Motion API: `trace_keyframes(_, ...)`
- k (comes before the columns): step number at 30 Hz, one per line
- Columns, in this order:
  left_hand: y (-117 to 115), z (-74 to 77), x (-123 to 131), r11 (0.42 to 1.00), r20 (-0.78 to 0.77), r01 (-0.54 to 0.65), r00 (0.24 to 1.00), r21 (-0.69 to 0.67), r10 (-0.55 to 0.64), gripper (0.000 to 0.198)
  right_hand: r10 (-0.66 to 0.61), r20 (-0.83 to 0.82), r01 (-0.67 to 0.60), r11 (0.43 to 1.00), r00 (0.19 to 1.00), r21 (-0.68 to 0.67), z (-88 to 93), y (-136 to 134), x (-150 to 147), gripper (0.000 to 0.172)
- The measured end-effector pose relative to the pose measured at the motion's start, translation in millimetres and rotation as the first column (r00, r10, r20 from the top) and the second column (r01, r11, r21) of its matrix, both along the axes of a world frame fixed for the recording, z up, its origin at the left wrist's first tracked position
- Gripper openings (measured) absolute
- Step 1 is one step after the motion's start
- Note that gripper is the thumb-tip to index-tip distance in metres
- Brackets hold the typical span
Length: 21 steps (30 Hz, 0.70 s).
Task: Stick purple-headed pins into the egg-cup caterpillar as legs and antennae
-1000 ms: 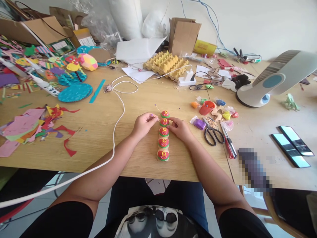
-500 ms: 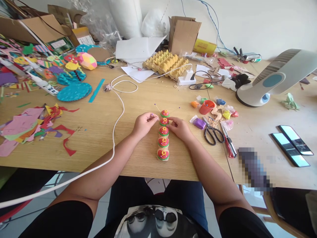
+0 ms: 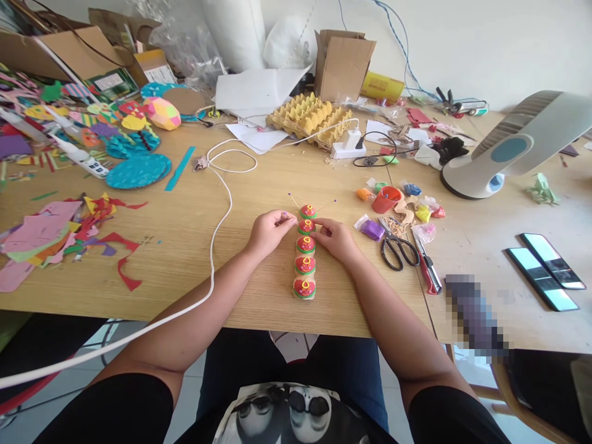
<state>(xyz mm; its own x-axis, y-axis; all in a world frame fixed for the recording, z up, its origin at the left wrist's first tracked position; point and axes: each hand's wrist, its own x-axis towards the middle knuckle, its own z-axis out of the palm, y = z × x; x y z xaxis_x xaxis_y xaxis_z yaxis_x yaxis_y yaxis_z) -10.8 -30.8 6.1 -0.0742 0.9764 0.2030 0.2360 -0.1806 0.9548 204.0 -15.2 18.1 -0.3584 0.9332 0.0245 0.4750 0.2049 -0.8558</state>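
Bench [image 3: 272, 302] surface is open either side of the near end of the row of red domes [image 3: 306, 265], between the forearms. A passage also runs beyond the row toward the egg tray [image 3: 308, 120]. Two thin sticks [image 3: 294, 202] splay across its start. Left: the white cable [image 3: 213, 262] obstructs. Right: scissors [image 3: 394, 238], red cup [image 3: 386, 200] and box cutter [image 3: 430, 271] block reach. Clearance between hands [image 3: 269, 233] and row appears slight, unconfirmed at this scale.

The left hand [image 3: 269, 235] pinches a thin stick [image 3: 291, 217] at the left side of a row of five red-topped domes [image 3: 306, 245] on a wooden table [image 3: 259, 302]; fingers of the right hand [image 3: 337, 240] touch the opposite side. Further right lie black-handled scissors [image 3: 396, 240], a purple packet [image 3: 372, 230] and a red cup [image 3: 386, 202]; a yellow egg tray [image 3: 305, 120] lies beyond.
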Motion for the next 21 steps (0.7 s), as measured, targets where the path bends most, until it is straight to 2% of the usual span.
trace_keyframes(13, -0.1, -0.2, 0.3, 1.0, -0.008, 0.019, 1.0, 0.018, -0.019, 0.023, 0.009, 0.012, -0.009, 1.0, 1.0, -0.012, 2.1, -1.4, 0.2, 0.046)
trace_keyframes(21, -2.0, 5.9, -0.4, 1.0, -0.044, 0.012, 0.999, -0.007, -0.012, 0.028, 0.006, 0.039, -0.007, 1.0, 0.999, 0.009, 3.6, -1.9, 0.7, 0.045)
